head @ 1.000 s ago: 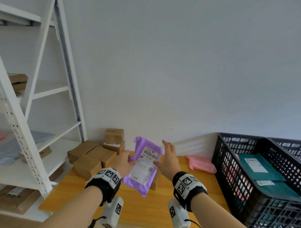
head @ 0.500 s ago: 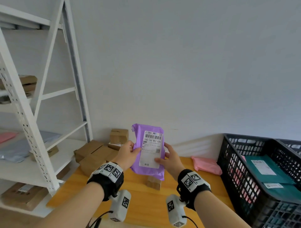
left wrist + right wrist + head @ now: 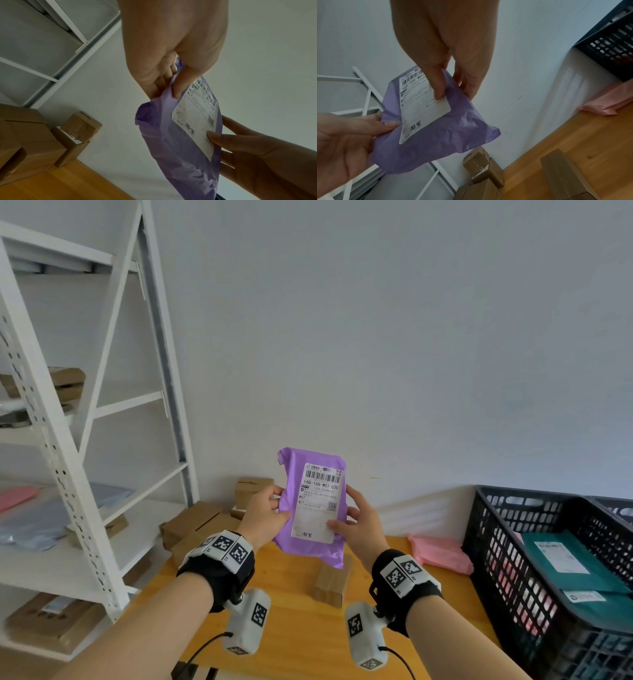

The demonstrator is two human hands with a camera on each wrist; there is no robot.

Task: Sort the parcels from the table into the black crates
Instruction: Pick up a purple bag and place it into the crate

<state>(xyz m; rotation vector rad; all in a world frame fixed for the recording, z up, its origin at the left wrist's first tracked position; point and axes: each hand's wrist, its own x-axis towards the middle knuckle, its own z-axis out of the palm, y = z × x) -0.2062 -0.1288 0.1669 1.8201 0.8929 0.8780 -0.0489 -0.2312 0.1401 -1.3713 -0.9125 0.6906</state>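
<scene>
In the right wrist view alone, thumb-pinched purple parcel (image 3: pixel 436 129), seemingly crumpled.

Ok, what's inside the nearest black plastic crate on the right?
The black crate holds teal mailer bags with white labels; something pink shows through its side wall. Whatever lies beneath is covered.
</scene>
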